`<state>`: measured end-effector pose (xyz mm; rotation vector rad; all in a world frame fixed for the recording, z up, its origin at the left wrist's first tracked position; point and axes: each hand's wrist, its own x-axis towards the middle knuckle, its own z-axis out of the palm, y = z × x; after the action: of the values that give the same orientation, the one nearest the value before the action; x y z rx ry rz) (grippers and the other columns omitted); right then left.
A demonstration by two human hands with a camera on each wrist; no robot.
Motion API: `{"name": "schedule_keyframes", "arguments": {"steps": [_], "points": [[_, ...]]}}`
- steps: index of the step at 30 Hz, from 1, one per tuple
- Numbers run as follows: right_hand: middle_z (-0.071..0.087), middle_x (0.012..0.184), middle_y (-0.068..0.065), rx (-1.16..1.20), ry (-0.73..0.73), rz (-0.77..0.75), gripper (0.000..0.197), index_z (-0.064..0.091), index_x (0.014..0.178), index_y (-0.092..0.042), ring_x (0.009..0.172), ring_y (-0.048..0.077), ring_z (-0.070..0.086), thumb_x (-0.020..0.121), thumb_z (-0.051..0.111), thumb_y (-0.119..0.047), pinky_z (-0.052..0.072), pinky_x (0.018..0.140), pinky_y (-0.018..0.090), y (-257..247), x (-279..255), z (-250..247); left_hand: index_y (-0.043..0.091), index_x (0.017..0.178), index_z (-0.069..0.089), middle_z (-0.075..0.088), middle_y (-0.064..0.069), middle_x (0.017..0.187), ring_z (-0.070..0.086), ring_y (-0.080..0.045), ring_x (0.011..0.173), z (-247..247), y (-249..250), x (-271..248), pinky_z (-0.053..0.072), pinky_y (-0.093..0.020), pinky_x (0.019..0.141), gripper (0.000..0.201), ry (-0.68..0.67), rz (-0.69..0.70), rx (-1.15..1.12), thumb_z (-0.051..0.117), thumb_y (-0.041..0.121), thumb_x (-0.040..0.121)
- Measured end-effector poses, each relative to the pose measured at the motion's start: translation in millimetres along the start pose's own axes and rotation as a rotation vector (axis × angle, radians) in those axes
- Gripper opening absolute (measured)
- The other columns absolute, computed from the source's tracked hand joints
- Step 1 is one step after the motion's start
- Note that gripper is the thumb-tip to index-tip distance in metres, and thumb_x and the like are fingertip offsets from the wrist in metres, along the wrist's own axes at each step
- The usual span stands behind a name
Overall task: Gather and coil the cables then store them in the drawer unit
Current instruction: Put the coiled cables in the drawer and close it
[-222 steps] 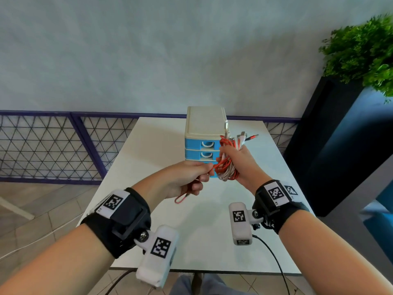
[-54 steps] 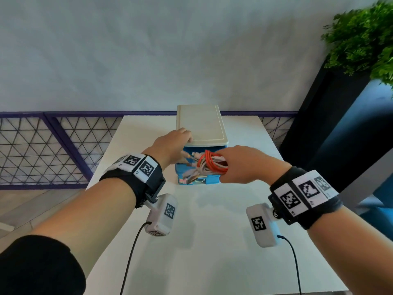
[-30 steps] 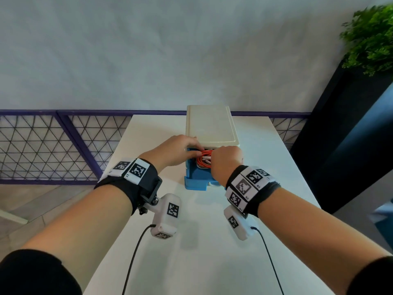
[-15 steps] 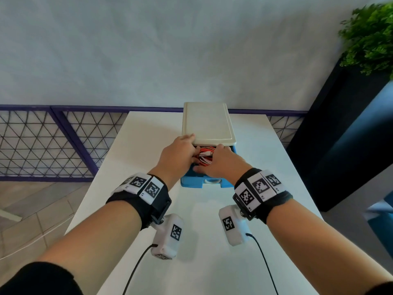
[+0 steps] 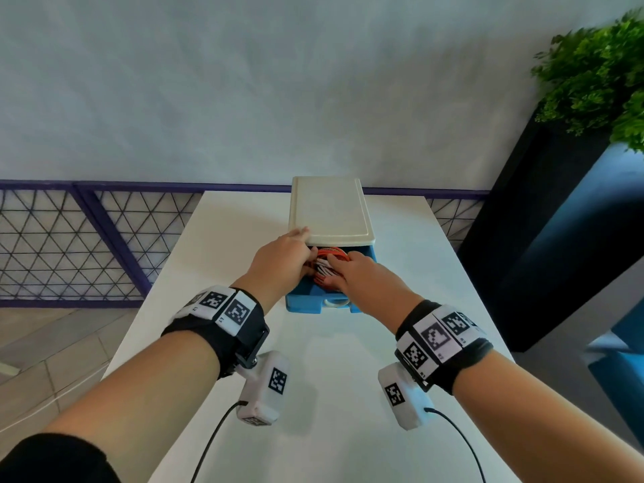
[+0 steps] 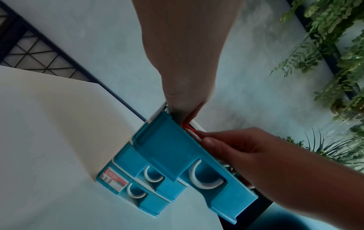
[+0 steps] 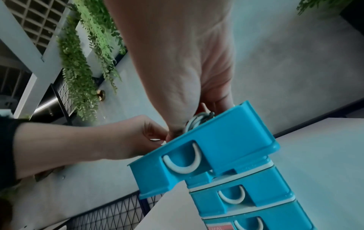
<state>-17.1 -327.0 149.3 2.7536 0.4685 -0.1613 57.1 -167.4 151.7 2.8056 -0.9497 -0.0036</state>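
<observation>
Drawer unit [image 5: 331, 210] standing near the far edge of the white table [image 5: 226, 238], about midway between the left and right edges, cream top facing up. Top drawer [image 5: 303, 303] pulled out toward the near edge, overhanging the two closed blue drawers below; white curved handle on its front. Orange and white coiled cables [image 5: 326, 264] lying inside the open drawer, bulging slightly above its rim. Left hand [image 5: 282, 264] at the drawer's left side, index finger stretched up against the front left corner of the cream top, the other fingers curled down onto the cables. Right hand [image 5: 352, 273] over the drawer's right side, fingers reaching flat onto the coil, thumb by the near rim; grasp not evident. Broad bare table between the drawer front and the near edge, and on both sides of the unit. Purple mesh railing [image 5: 87, 238] beyond the left and far edges; dark planter [image 5: 543, 238] with greenery off the right edge.
</observation>
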Motion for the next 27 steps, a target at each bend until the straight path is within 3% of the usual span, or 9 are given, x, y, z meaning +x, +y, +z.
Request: {"name": "schedule_keyframes", "arguments": {"steps": [3,5,10,13,15,18,20,24,27], "points": [[0.053,0.124,0.01,0.113,-0.008,0.158,0.066,0.028,0.145,-0.013,0.107,0.027,0.051,0.089,0.064,-0.014,0.053,0.079,0.036,-4,11,3,0.018,0.144,0.036,0.013,-0.002,0.16,0.028,-0.022,0.142,-7,-1,-1,0.038,-0.039,0.106,0.054,-0.072,0.001,-0.008,0.054,0.027,0.093],[0.055,0.113,0.01,0.243,0.016,0.276,0.056,0.033,0.141,-0.012,0.1,0.027,0.058,0.092,0.06,-0.017,0.051,0.071,0.036,-8,17,4,0.016,0.145,0.033,0.007,0.0,0.16,0.027,-0.02,0.142,-11,1,-3,0.037,-0.038,0.107,0.058,-0.106,0.011,-0.016,0.056,0.028,0.093],[0.054,0.121,0.014,0.322,0.033,0.402,0.039,0.039,0.136,-0.01,0.105,0.032,0.062,0.098,0.047,-0.015,0.048,0.068,0.035,-17,24,-6,0.022,0.14,0.044,-0.004,-0.004,0.161,0.002,-0.013,0.147,-18,-3,-6,0.028,-0.037,0.113,0.058,-0.209,0.074,-0.091,0.06,0.041,0.087],[0.054,0.125,0.015,0.298,0.048,0.451,0.04,0.04,0.136,-0.01,0.105,0.032,0.063,0.098,0.047,-0.021,0.05,0.071,0.036,-21,24,-9,0.037,0.147,0.021,-0.004,-0.003,0.161,-0.008,-0.012,0.147,-23,-3,-7,0.018,-0.038,0.115,0.092,-0.266,0.082,-0.249,0.072,0.054,0.072],[0.054,0.125,0.014,0.288,0.041,0.455,0.042,0.039,0.137,-0.012,0.103,0.031,0.064,0.098,0.049,-0.024,0.045,0.066,0.035,-20,25,-5,0.035,0.149,0.007,-0.008,0.0,0.16,-0.009,-0.012,0.146,-25,-1,-7,0.013,-0.037,0.117,0.117,-0.31,0.037,-0.268,0.078,0.059,0.06],[0.047,0.135,0.011,0.301,0.012,0.387,0.055,0.033,0.143,-0.019,0.109,0.029,0.059,0.092,0.054,-0.026,0.041,0.061,0.036,-16,26,3,0.023,0.151,-0.004,-0.01,0.005,0.16,0.0,-0.012,0.147,-26,2,-8,0.016,-0.033,0.116,0.135,-0.319,0.005,-0.158,0.078,0.065,0.052],[0.039,0.144,0.011,0.29,0.007,0.352,0.061,0.028,0.147,-0.023,0.116,0.03,0.051,0.092,0.053,-0.029,0.047,0.068,0.038,-15,22,10,0.018,0.151,0.002,-0.004,0.008,0.159,0.014,-0.013,0.145,-27,4,-8,0.025,-0.03,0.112,0.133,-0.297,0.001,-0.133,0.078,0.065,0.053],[0.024,0.153,0.01,0.322,0.223,0.328,0.053,0.034,0.145,-0.02,0.13,0.027,0.037,0.095,0.052,-0.025,0.052,0.082,0.034,-22,-7,9,0.016,0.148,0.016,0.009,0.009,0.155,0.03,-0.014,0.137,-30,7,-8,0.032,-0.029,0.109,0.124,-0.279,0.0,-0.146,0.081,0.062,0.052],[0.032,0.15,0.003,0.41,0.326,0.265,0.047,0.04,0.141,-0.016,0.138,0.02,0.034,0.096,0.051,-0.018,0.05,0.091,0.03,-25,-19,10,0.016,0.147,0.021,0.013,0.007,0.154,0.03,-0.015,0.137,-31,5,-5,0.032,-0.031,0.11,0.122,-0.277,-0.004,-0.132,0.081,0.062,0.051]]}}
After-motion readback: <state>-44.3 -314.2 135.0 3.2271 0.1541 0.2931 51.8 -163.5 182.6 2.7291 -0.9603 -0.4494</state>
